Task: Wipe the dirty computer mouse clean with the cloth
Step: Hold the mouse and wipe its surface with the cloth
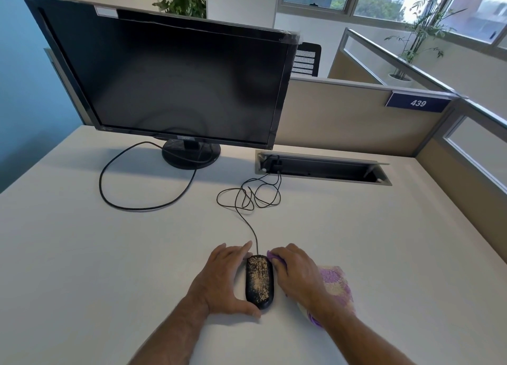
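The mouse [259,281] sits on the desk [109,255] right in front of me, between my two hands; its black top is covered in sandy dirt. My left hand [223,281] lies flat beside it, fingers spread, thumb curled round the near end; it steadies the mouse but does not squeeze it. My right hand [297,275] is on the other side, closed over the purple and cream cloth [336,285]; a bit of cloth pokes out past my fingertips, close to the side of the mouse; I cannot tell if it touches yet.

Here is what I think could go wrong; nothing has been wiped, so all the dirt is loose; if I push the cloth across too fast, the grains may fly off onto the desk and just make a new mess. If my left hand stays this loose, the mouse may slide away when I rub. The thin cable [248,200] lies in loops behind the mouse; a hard shove could tug it. Most of the cloth is bunched behind my wrist, so I may wipe with only a small corner.
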`<control>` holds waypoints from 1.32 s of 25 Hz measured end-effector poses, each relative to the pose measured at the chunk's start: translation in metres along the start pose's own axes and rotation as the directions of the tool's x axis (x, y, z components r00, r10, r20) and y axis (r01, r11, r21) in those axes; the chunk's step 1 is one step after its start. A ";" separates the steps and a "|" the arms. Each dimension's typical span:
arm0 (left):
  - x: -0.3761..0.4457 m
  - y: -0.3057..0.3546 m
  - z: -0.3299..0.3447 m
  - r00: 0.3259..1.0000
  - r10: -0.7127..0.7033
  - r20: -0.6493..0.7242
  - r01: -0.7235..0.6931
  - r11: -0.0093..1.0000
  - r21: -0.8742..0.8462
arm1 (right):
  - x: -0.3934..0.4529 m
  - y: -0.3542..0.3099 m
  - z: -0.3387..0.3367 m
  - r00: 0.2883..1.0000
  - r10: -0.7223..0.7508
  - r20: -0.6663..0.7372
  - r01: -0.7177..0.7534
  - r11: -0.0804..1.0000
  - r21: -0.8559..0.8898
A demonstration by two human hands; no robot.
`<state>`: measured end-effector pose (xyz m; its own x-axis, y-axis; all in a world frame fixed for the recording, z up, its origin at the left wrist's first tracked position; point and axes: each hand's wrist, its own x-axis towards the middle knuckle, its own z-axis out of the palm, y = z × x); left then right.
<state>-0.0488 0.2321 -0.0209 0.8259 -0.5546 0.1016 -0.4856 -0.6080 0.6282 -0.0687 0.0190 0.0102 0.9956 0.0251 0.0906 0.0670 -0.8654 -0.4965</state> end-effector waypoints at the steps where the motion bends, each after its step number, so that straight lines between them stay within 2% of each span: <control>1: 0.000 0.000 0.000 1.000 0.000 0.000 0.000 1.000 0.001 | -0.002 0.000 0.001 1.000 -0.006 -0.001 0.006 1.000 0.003; 5: 0.000 -0.001 0.000 1.000 -0.010 0.009 0.010 1.000 0.010 | -0.007 0.000 0.000 1.000 0.022 -0.019 -0.021 0.999 0.037; 8: 0.001 -0.001 0.001 1.000 -0.005 0.004 0.005 1.000 0.004 | -0.011 -0.001 -0.002 1.000 0.000 0.020 -0.001 0.999 0.040; 16: 0.001 -0.003 0.002 1.000 -0.027 0.015 0.027 0.999 0.021 | -0.025 -0.004 -0.002 0.998 -0.011 -0.058 0.014 0.999 0.045; 33: 0.001 -0.004 0.003 1.000 0.008 -0.006 -0.008 1.000 0.024 | -0.049 -0.006 0.001 0.991 -0.059 -0.122 0.066 0.996 0.055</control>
<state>-0.0472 0.2324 -0.0257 0.8235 -0.5564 0.1111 -0.4991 -0.6171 0.6084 -0.1175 0.0237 0.0078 0.9744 0.0146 0.2242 0.1358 -0.8331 -0.5362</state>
